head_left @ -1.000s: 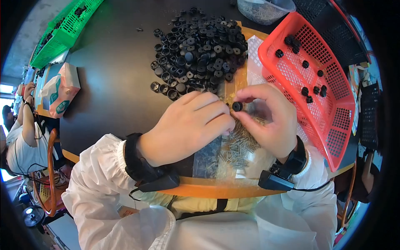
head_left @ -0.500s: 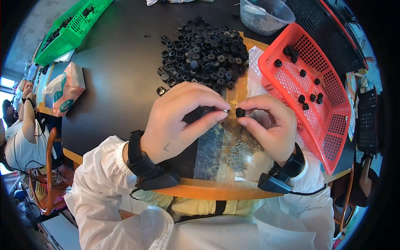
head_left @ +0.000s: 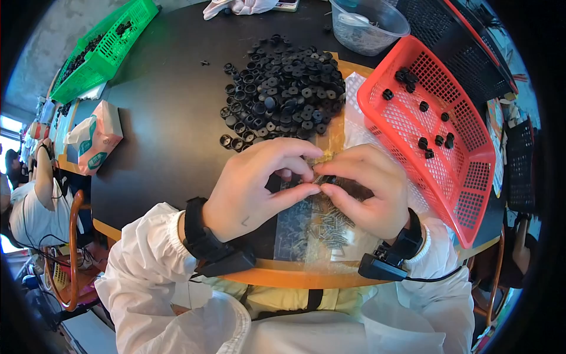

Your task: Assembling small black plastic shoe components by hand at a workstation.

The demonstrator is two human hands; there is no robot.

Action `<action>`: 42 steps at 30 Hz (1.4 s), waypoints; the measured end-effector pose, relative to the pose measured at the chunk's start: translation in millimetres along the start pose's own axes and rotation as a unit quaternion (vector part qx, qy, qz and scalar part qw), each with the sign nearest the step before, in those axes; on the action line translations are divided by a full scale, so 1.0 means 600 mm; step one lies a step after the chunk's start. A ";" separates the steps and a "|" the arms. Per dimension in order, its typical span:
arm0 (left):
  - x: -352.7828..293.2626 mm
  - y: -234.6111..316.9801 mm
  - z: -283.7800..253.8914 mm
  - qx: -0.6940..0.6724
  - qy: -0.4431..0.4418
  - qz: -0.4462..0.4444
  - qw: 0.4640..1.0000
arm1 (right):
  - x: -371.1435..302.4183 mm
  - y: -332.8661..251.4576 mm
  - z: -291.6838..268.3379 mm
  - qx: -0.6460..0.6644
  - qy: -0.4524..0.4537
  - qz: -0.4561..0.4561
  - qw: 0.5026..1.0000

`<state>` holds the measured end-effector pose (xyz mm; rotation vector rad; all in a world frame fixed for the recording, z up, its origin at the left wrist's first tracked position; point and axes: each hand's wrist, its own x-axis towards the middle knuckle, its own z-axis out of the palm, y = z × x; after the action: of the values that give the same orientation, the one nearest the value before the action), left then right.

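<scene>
The fingertips of my left hand [head_left: 250, 189] and my right hand [head_left: 371, 186] meet over the near part of the table, both in a pinch. Between them they almost wholly hide the small black round knob that my right fingers hold. Whatever the left thumb and fingers grip is too covered to make out. Beneath the hands, many small metal pins [head_left: 330, 230] lie on a clear plastic sheet [head_left: 289, 236]. Just beyond the hands rises a large pile of black round caps [head_left: 283, 88].
To the right a red basket [head_left: 368, 106] holds several black knobs [head_left: 423, 106]. Behind it are a clear plastic tub [head_left: 368, 41] and black crates [head_left: 448, 41]. On the left are a tissue pack [head_left: 100, 138] and a green basket [head_left: 100, 68]. Another person [head_left: 38, 200] sits at far left.
My hands, apart before with a small metal piece in the left fingers and a black knob in the right, have come together. Their fingertips now cover both pieces.
</scene>
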<state>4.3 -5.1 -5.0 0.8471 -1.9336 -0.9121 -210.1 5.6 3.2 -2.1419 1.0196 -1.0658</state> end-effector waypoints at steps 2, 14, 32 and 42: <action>0.003 -0.001 -0.001 0.021 -0.016 -0.008 1.000 | -0.001 0.002 0.000 -0.008 -0.003 0.003 1.000; 0.002 -0.007 -0.003 -0.009 -0.056 0.049 0.997 | -0.005 -0.007 -0.004 0.015 0.011 0.039 0.999; 0.009 -0.010 -0.016 0.005 0.017 0.038 0.999 | -0.011 0.016 0.005 0.077 0.007 0.111 0.991; 0.008 -0.007 -0.018 0.019 0.010 0.039 0.999 | -0.012 0.013 0.010 0.206 -0.009 0.115 0.972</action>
<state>12.3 -13.9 -2.2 0.7944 -1.9580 -0.8204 -210.9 7.7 -8.9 -1.6556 0.9163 -1.0365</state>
